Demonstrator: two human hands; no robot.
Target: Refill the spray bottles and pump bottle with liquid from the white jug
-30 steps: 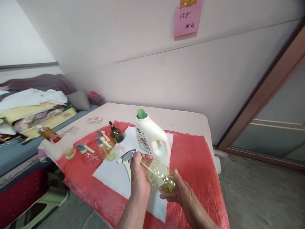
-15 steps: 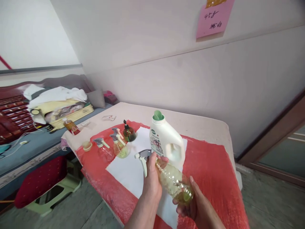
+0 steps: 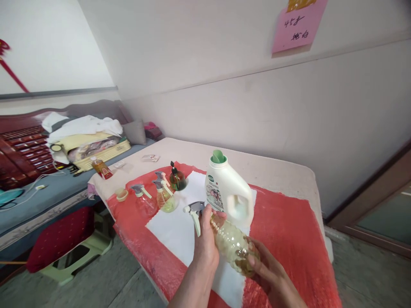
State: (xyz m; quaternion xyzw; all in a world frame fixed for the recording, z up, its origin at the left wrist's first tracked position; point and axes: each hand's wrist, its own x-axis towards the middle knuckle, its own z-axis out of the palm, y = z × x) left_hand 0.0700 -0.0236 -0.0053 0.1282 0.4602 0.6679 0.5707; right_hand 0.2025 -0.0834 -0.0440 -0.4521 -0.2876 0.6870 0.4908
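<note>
Between both hands I hold a clear yellowish spray bottle (image 3: 229, 241), tilted with its grey-and-white trigger head at the upper left. My left hand (image 3: 207, 239) is closed around its neck, just under the trigger. At the lower right, my right hand (image 3: 268, 267) has its fingers wrapped round the bottle's base. Right behind it on the table stands a large white detergent jug (image 3: 226, 188) with an open mouth and a green spout inside. Farther left stand a clear pinkish spray bottle (image 3: 146, 203), a yellowish spray bottle (image 3: 167, 201) and a dark pump bottle (image 3: 177, 179).
A red cloth (image 3: 289, 235) with a white sheet (image 3: 173, 229) covers part of the table (image 3: 272, 167). Near the left edge sit a round cap (image 3: 121, 194) and an amber bottle (image 3: 102, 167). A red-topped stool (image 3: 62, 239) stands left; the wall (image 3: 257, 107) rises behind.
My right hand has shifted its grip round the bottle's base, its fingers now more over the side. The view has turned slightly left. The left hand keeps hold of the neck.
</note>
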